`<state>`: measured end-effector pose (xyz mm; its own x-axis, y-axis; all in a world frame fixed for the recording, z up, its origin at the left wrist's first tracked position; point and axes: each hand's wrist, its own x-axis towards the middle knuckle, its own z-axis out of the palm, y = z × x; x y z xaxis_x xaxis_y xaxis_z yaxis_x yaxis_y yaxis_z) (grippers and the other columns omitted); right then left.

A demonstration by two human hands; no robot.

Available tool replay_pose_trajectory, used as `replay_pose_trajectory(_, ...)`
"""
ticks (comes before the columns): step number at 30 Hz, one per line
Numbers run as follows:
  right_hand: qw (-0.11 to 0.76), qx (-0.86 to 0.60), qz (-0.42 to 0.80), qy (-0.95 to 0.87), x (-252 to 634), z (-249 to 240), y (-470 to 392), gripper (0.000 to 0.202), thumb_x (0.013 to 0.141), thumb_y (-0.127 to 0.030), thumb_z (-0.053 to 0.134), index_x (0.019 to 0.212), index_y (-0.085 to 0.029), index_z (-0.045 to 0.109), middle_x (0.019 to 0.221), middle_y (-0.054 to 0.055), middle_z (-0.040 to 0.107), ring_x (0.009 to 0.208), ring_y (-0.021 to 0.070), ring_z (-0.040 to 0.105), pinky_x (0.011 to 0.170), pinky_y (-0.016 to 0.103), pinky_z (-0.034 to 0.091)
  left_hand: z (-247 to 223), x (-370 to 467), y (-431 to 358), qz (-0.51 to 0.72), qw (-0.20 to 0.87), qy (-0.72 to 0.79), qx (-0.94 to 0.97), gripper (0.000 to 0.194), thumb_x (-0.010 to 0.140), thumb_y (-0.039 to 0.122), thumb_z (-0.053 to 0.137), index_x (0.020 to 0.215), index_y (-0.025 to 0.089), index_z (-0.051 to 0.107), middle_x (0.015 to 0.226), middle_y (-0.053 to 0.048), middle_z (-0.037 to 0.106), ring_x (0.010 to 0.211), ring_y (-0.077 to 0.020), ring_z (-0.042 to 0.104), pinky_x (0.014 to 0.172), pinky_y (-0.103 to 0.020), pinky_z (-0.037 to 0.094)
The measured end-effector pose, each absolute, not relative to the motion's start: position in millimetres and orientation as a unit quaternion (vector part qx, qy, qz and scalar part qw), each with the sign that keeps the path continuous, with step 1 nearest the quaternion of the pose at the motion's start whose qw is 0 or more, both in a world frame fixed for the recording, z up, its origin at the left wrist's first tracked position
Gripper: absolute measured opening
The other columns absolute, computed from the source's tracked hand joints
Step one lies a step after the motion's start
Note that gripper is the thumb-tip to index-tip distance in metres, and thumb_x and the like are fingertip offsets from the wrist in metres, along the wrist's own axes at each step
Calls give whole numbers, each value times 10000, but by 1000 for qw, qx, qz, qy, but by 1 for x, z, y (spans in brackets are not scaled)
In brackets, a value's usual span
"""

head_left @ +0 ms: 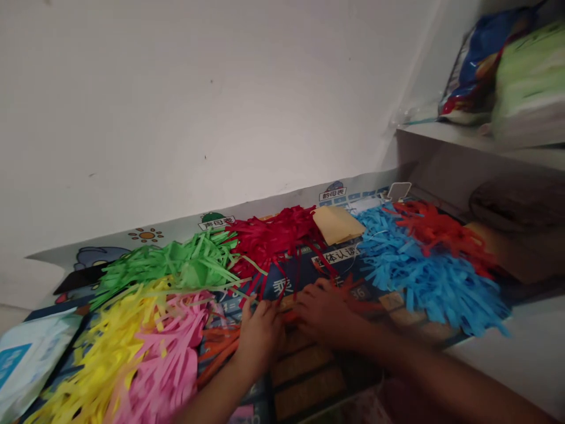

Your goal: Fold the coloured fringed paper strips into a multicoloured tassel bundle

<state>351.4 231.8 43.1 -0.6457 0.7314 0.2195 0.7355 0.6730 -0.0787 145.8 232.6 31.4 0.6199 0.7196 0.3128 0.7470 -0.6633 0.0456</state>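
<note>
Around the lower middle of the printed mat, my left hand and my right hand are close together over thin orange paper strips. The fingers of both hands are curled, and the strips run between them and stick out on either side. My left hand is closed on the bundle; my right hand grips it too, partly blurred. Just behind the hands lies a heap of red strips. Left of my left hand is a pink fringed bundle, with a yellow one beyond it.
Green strips lie along the back left. A blue bundle and orange-red strips spread at the right, near a folded yellow paper. A white packet lies far left. A shelf juts out at right; a wall stands behind.
</note>
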Motion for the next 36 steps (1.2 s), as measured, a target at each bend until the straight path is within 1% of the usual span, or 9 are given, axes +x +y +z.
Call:
replay_pose_trajectory(3, 123, -376, -14, -918, 350, 31, 228, 119, 940, -213, 543, 956, -179, 656, 950, 62, 674, 958, 229, 500, 836, 408, 297, 26, 134, 228, -175, 41, -404, -897, 172, 808, 99, 606, 806, 258, 673, 781, 20, 700, 861, -215, 592, 1018, -515, 234)
replay_pose_trajectory(7, 167, -450, 109, -870, 376, 11, 236, 73, 873, -267, 673, 818, -231, 705, 877, 16, 698, 918, 203, 530, 828, 380, 302, 20, 113, 227, -224, -11, -406, -886, 223, 883, 130, 547, 907, 297, 693, 846, 14, 722, 846, -211, 610, 920, -464, 298)
replay_pose_trajectory(13, 187, -514, 171, -819, 395, 12, 247, 164, 783, -350, 767, 718, -212, 709, 837, -2, 670, 854, 165, 573, 766, 312, 339, 17, 112, 235, -204, -89, -470, -854, 194, 924, 294, 529, 810, 235, 674, 829, -28, 689, 833, -235, 591, 790, -408, 332)
replay_pose_trajectory(18, 173, -535, 190, -804, 387, 22, 248, 140, 805, -276, 729, 702, -194, 681, 797, -9, 653, 833, 162, 561, 768, 309, 333, 22, 121, 238, -162, -108, -512, -837, 241, 928, 265, 485, 755, 220, 648, 798, -34, 670, 824, -235, 572, 759, -396, 322)
replay_pose_trajectory(23, 157, -549, 185, -799, 384, 24, 250, 179, 801, -287, 708, 672, -183, 639, 767, -5, 631, 812, 172, 534, 762, 320, 314, 22, 124, 239, -126, -63, -530, -836, 184, 894, 258, 540, 743, 207, 633, 777, -40, 669, 799, -243, 582, 723, -392, 330)
replay_pose_trajectory(27, 156, -536, 152, -816, 384, 24, 246, 114, 825, -290, 684, 779, -193, 644, 861, 11, 648, 865, 190, 518, 787, 353, 294, 24, 126, 235, -136, -33, -516, -845, 127, 873, 162, 571, 847, 238, 669, 853, -25, 684, 876, -239, 588, 850, -445, 343)
replay_pose_trajectory(30, 166, -443, 63, -879, 384, 22, 241, 83, 898, -270, 610, 840, -237, 660, 927, 7, 672, 936, 204, 491, 840, 401, 261, 26, 128, 231, -145, 12, -438, -887, 294, 846, 74, 580, 951, 329, 681, 947, 15, 699, 981, -236, 564, 995, -505, 264)
replay_pose_trajectory(33, 141, -348, -27, -927, 382, 21, 239, 157, 950, -219, 532, 856, -223, 658, 892, 15, 677, 957, 205, 478, 853, 414, 254, 28, 132, 230, -134, 34, -385, -913, 250, 833, 92, 604, 959, 299, 668, 900, 21, 699, 963, -235, 553, 1031, -514, 241)
replay_pose_trajectory(36, 97, -334, -38, -937, 376, 25, 245, 157, 944, -185, 523, 858, -187, 654, 947, 39, 675, 966, 205, 484, 860, 404, 270, 32, 138, 234, -133, 30, -371, -918, 200, 857, 118, 561, 914, 275, 671, 850, 15, 685, 944, -237, 551, 1052, -524, 225)
